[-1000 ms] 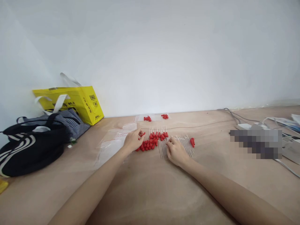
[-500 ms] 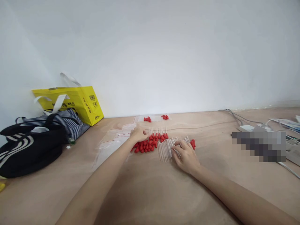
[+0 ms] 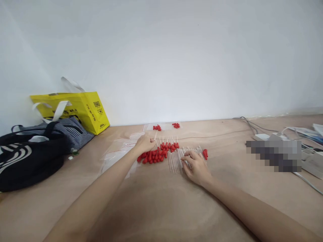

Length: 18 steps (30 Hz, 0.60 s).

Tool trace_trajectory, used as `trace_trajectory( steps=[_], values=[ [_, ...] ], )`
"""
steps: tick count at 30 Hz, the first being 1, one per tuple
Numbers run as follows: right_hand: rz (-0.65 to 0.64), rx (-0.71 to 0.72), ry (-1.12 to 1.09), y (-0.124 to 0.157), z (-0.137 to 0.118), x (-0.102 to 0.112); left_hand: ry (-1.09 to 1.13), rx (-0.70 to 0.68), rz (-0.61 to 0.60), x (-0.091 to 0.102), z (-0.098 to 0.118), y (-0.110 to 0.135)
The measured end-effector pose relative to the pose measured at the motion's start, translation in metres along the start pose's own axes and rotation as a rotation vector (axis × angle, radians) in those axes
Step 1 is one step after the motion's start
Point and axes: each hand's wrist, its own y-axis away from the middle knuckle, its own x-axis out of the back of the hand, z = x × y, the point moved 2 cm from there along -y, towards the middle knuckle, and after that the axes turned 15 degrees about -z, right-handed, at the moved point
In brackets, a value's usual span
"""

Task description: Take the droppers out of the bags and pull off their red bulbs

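Note:
My left hand (image 3: 144,144) has its fingertips pinched round a thin clear dropper tube (image 3: 156,135), which stands tilted just beyond a heap of red rubber bulbs (image 3: 152,157). Behind that heap lies a row of droppers (image 3: 173,146), their red bulbs toward me and their clear stems pointing at the wall. My right hand (image 3: 196,167) rests over a row of loose clear tubes (image 3: 174,162). Its fingers are curled and the thumb is close to the index finger; whatever lies between them is too small to make out. Two or so red bulbs (image 3: 205,154) lie just beyond this hand.
Clear zip bags (image 3: 118,151) lie left of the bulbs. Another bag with red-bulbed droppers (image 3: 166,126) is near the wall. A yellow bag (image 3: 97,116), a striped bag (image 3: 80,134) and a black bag (image 3: 32,164) stand left. Cables and a white adapter (image 3: 277,137) lie right.
My left hand's fingers have closed, and a clear tube now shows upright in them. My right hand has stayed over the tubes, its fingers shifting slightly. The whole view has drifted a little.

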Motion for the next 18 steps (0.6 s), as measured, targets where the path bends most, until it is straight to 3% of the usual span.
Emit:
trace_trajectory(
  steps=[4, 6, 8, 13, 18],
  values=[
    [0.042, -0.006, 0.025, -0.002, -0.002, 0.001, -0.044, -0.195, 0.135, 0.001, 0.006, 0.045],
    [0.080, 0.003, 0.061, -0.003, -0.006, 0.005, -0.106, -0.414, 0.189, -0.010, 0.014, 0.067],
    [0.075, 0.050, 0.100, -0.004, -0.011, 0.008, -0.161, -0.547, 0.247, -0.025, 0.020, 0.082],
    [-0.055, 0.240, 0.138, -0.004, -0.021, 0.009, -0.214, -0.668, 0.409, -0.055, 0.030, 0.096],
    [-0.067, 0.297, 0.103, -0.008, -0.023, 0.003, -0.223, -0.720, 0.520, -0.062, 0.034, 0.098]
  ],
)
